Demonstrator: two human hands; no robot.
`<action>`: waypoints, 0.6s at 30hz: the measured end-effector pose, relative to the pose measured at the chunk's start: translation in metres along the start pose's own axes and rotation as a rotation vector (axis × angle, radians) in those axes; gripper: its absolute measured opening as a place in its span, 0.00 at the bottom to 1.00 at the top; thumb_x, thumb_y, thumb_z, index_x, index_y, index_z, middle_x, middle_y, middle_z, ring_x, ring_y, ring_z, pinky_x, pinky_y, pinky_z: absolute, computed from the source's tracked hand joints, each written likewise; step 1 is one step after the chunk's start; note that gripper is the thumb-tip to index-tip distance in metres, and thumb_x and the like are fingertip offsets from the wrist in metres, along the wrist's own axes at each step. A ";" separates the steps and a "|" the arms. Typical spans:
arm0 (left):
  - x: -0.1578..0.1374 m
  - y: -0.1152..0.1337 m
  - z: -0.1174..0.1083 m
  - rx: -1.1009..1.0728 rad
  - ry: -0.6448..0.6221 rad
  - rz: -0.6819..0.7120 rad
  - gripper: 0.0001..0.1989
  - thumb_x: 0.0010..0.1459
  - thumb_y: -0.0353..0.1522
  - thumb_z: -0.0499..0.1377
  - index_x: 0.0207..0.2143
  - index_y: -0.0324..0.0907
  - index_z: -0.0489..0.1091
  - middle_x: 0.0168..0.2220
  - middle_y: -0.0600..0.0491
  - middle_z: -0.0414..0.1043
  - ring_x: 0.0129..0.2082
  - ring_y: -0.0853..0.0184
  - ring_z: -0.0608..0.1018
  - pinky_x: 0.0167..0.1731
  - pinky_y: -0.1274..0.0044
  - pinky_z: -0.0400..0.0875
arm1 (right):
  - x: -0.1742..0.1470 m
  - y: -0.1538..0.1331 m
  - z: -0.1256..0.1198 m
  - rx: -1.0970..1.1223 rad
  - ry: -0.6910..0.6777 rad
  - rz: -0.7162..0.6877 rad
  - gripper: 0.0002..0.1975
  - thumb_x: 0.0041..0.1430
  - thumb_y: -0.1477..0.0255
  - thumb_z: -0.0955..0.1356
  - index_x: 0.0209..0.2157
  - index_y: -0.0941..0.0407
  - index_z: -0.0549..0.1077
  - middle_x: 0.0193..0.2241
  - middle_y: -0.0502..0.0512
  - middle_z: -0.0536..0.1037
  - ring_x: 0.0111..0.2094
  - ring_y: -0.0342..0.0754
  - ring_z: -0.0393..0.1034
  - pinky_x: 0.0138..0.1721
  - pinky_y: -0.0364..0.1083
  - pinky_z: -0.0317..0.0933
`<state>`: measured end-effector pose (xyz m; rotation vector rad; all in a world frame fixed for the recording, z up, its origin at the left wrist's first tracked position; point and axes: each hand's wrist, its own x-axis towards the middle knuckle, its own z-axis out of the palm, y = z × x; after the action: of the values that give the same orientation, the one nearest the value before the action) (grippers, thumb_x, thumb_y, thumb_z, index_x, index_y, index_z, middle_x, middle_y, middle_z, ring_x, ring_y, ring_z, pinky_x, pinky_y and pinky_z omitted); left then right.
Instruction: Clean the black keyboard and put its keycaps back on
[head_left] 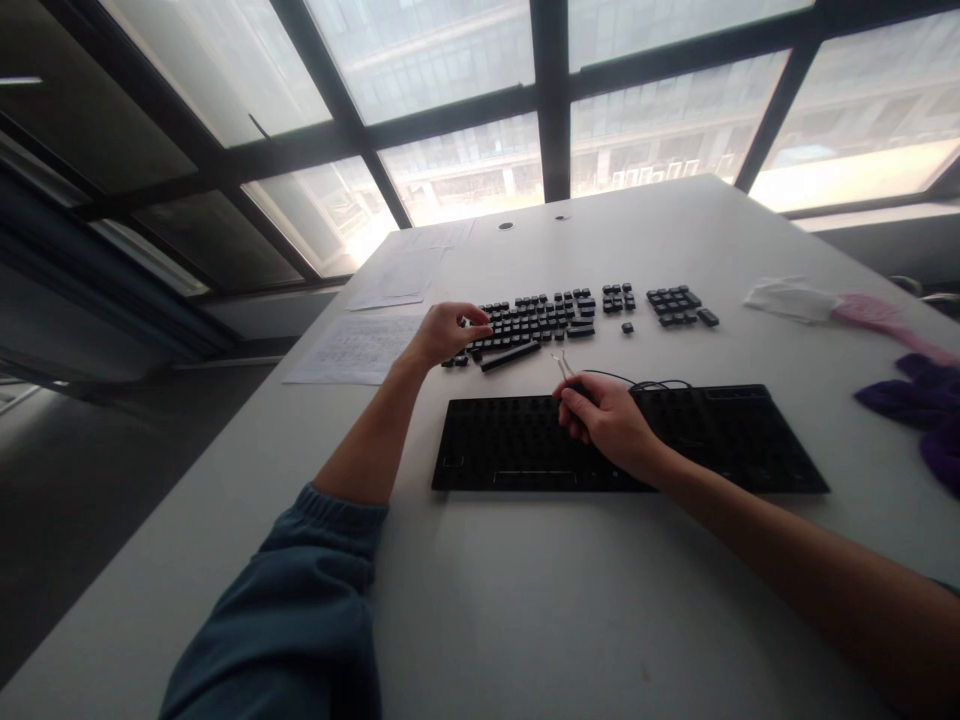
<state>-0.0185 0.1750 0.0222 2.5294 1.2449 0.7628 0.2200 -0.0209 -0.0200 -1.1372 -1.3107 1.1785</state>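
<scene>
At the left end of the loose black keycaps [529, 318], my left hand [446, 332] has thumb and forefinger curled together around a keycap [466, 322], partly hidden by the fingers. My right hand [600, 415] is closed on a wire keycap puller [561, 366], whose thin metal prongs point up and away from me. Below that hand lies a black keyboard base [720, 440], its key area bare of caps. One long spacebar [511, 357] rests in front of the keycap rows, slightly tilted.
Number-pad keycaps [679, 303] and a single keycap [627, 328] lie to the right on the white table [525, 600]. A cable [660, 384] curls behind the base. Printed papers [352, 350] are at left; white and pink cloth [795, 300] and a purple cloth [911, 395] at right.
</scene>
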 end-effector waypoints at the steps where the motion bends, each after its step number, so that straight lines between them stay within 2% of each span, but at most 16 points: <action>1: 0.000 -0.001 -0.002 -0.005 -0.060 -0.005 0.14 0.51 0.41 0.69 0.37 0.42 0.81 0.34 0.52 0.81 0.31 0.67 0.76 0.35 0.76 0.68 | 0.000 0.000 0.000 0.000 0.000 0.000 0.11 0.63 0.63 0.66 0.34 0.57 0.72 0.22 0.49 0.73 0.19 0.40 0.65 0.18 0.39 0.58; 4: -0.002 0.001 -0.003 0.027 -0.174 -0.001 0.10 0.51 0.38 0.68 0.34 0.44 0.82 0.33 0.53 0.81 0.32 0.65 0.78 0.35 0.76 0.69 | 0.000 0.001 0.000 -0.001 0.002 -0.003 0.11 0.62 0.62 0.66 0.35 0.57 0.72 0.23 0.50 0.74 0.19 0.41 0.65 0.18 0.39 0.58; 7: -0.003 0.005 -0.005 0.144 -0.201 -0.018 0.06 0.52 0.35 0.65 0.32 0.46 0.82 0.32 0.54 0.81 0.32 0.65 0.79 0.36 0.76 0.69 | 0.000 0.001 0.000 0.003 0.006 -0.002 0.12 0.62 0.62 0.66 0.34 0.57 0.72 0.22 0.50 0.74 0.19 0.41 0.65 0.18 0.39 0.58; 11: -0.005 0.005 -0.013 0.309 -0.255 -0.120 0.05 0.47 0.32 0.67 0.30 0.47 0.82 0.29 0.56 0.80 0.28 0.66 0.77 0.32 0.77 0.68 | 0.000 0.001 0.000 0.004 0.001 -0.003 0.12 0.62 0.62 0.66 0.34 0.57 0.72 0.22 0.49 0.73 0.19 0.41 0.65 0.18 0.39 0.58; 18: -0.005 -0.001 -0.014 0.321 -0.276 -0.110 0.08 0.46 0.29 0.67 0.32 0.47 0.82 0.31 0.56 0.81 0.29 0.67 0.77 0.31 0.78 0.66 | 0.000 0.001 0.000 0.007 0.001 0.001 0.12 0.61 0.62 0.66 0.35 0.57 0.72 0.22 0.49 0.73 0.19 0.40 0.65 0.18 0.39 0.58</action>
<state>-0.0295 0.1709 0.0315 2.6613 1.4891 0.1896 0.2195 -0.0211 -0.0210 -1.1328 -1.3047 1.1824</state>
